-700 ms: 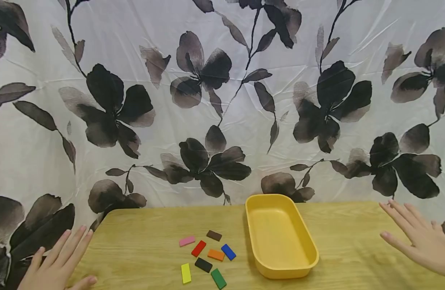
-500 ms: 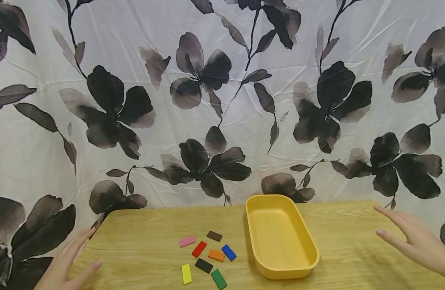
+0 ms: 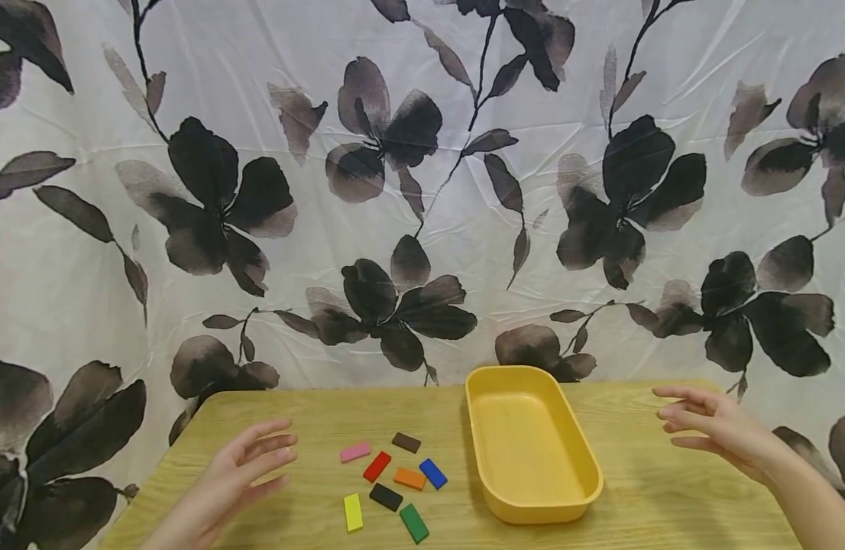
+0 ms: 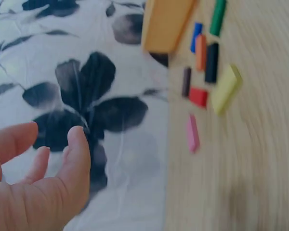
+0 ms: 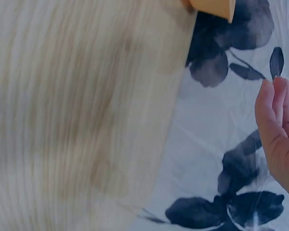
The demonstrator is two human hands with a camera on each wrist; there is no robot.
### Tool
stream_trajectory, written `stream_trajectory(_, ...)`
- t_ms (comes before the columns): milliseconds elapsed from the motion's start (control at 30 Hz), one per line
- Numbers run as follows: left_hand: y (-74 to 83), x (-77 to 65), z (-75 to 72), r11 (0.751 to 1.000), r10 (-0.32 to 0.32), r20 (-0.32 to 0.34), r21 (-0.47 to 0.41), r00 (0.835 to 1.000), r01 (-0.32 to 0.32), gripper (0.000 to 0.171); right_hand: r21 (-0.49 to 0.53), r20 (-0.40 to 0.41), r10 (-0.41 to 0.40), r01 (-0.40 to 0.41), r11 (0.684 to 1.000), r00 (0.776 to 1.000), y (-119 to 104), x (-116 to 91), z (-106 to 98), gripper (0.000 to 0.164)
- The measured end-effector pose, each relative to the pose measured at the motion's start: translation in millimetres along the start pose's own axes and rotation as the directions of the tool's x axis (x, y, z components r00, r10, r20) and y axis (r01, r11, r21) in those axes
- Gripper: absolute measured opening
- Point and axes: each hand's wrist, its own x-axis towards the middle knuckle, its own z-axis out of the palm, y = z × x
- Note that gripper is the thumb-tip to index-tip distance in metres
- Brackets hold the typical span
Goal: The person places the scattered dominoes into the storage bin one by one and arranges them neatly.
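Note:
Several small coloured blocks lie scattered on the table left of the yellow tray [image 3: 487, 489]. They include a pink block [image 3: 355, 453], a red block [image 3: 377, 466], a yellow block [image 3: 353, 512], a black block [image 3: 386, 496], an orange block [image 3: 410, 479], a blue block [image 3: 433, 473], a brown block [image 3: 406, 442] and a green block [image 3: 414, 523]. My left hand [image 3: 247, 466] hovers to the left of the blocks, fingers loosely bent and holding nothing. Right of the tray, my right hand [image 3: 721, 428] is raised above the table with relaxed fingers, touching nothing.
The wooden table [image 3: 642, 458] extends under both hands. A white curtain [image 3: 464, 229] printed with dark flowers hangs right behind its back edge.
Both hands have moved inward over the table, the left one towards the blocks and the right one towards the tray. Their fingers are more bent than before. Blocks and tray stay put.

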Motion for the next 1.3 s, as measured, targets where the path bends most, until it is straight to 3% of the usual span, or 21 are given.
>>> stream_trajectory(267,0.1,34.1,47.2,0.987,-0.080,0.135,-0.126,0.988,0.098,0.067,0.138,0.080,0.060,-0.071,0.988,0.995,8.8,37.3,31.1,0.026)
stream_trajectory(500,-15.3,59.3,83.3,0.955,-0.123,0.168,-0.250,0.978,0.163,0.063,0.162,0.066,0.134,-0.144,0.976,0.989,14.3,60.8,54.1,0.054)
stream_trajectory(633,-23.4,72.2,111.1,0.938,-0.143,0.184,-0.289,0.973,0.192,0.056,0.176,0.049,0.168,-0.174,0.969,0.985,15.8,67.7,64.3,0.061)
stream_trajectory(967,-36.4,102.4,173.4,0.932,-0.177,0.150,-0.293,0.973,0.214,0.055,0.153,-0.031,0.244,-0.237,0.959,0.969,22.4,86.8,82.4,0.054)
stream_trajectory(1200,-41.1,120.9,198.6,0.935,-0.165,0.095,-0.300,0.982,0.187,0.046,0.150,-0.077,0.287,-0.273,0.950,0.955,30.2,91.5,82.8,0.050)
stream_trajectory(1300,-41.9,125.9,204.8,0.947,-0.159,0.067,-0.271,0.985,0.172,0.042,0.173,-0.057,0.287,-0.274,0.946,0.956,36.1,93.0,78.5,0.048)
